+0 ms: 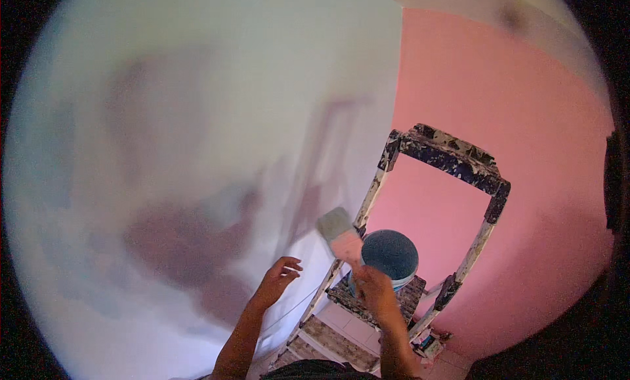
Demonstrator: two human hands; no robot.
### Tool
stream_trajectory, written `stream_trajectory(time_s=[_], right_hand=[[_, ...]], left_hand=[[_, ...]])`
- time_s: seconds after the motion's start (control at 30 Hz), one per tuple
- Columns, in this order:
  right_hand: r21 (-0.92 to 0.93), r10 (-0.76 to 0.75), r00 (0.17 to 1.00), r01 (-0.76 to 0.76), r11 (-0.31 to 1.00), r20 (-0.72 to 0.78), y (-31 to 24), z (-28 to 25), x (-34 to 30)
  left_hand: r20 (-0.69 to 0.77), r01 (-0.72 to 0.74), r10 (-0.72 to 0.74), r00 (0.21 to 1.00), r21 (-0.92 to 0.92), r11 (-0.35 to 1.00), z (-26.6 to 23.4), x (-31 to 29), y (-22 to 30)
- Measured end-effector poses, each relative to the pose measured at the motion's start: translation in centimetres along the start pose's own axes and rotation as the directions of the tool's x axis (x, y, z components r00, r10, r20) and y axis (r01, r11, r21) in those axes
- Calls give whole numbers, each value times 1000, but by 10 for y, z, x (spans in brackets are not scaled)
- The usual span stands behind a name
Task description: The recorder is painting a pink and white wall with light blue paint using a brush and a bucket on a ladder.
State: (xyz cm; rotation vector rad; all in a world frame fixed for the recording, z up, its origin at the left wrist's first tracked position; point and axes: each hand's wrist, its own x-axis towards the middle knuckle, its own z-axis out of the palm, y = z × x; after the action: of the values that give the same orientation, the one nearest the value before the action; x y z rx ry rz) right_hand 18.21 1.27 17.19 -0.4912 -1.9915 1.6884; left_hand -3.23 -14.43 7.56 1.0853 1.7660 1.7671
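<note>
My right hand [374, 289] is closed around the handle of a wide paintbrush [345, 243], its broad grey-green bristle end tilted up and to the left. Just behind that hand is a bucket [416, 275] with a dark inside, partly covered by hand and brush. It stands on the platform of a paint-spattered stepladder [474, 252]. To the left, my left hand [281, 277] is raised near the pale wall [216, 45], holding nothing, its fingers loosely bent and apart.
A pink wall [499, 98] meets the pale one at a corner behind the ladder. The ladder's dark top rail [453, 158] rises above the bucket, and its steps [338, 344] descend toward me. Small items [430, 346] lie on the floor by the ladder's right leg. Shadows fall on the pale wall.
</note>
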Motion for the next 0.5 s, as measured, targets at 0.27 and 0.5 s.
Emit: stream_trajectory(time_s=[0.27, 0.5], right_hand=[[-401, -191, 932, 55, 914, -308, -10, -101, -14], [-970, -365, 925, -17, 242, -107, -67, -139, 31]], left_hand=[[216, -153, 144, 966, 27, 988, 28, 34, 51], [278, -128, 106, 955, 65, 990, 51, 66, 23]])
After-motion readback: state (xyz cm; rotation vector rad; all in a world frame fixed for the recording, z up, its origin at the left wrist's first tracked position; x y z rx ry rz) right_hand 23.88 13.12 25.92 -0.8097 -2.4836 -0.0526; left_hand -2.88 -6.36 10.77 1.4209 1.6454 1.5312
